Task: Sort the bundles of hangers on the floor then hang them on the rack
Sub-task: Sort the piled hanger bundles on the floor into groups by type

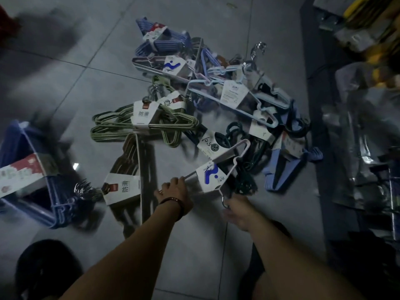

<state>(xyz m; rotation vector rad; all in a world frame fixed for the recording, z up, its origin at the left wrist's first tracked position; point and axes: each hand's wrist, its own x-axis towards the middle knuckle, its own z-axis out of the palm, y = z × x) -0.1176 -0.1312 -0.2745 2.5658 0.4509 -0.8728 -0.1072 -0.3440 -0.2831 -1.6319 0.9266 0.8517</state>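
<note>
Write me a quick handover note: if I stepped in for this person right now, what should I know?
Left hand grips the bar of the pale hanger bundle; right hand holds its hook.
Most bundles lie in a tangled pile on the floor; a dark blue bundle lies apart on the left.
No rack shows clearly.
To do: finish sorting, then hang everything.

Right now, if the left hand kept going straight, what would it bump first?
Probably the blue-marked label on the white hanger bundle that the left hand grips; the dark green hangers lie beyond, though depth is unclear.
</note>
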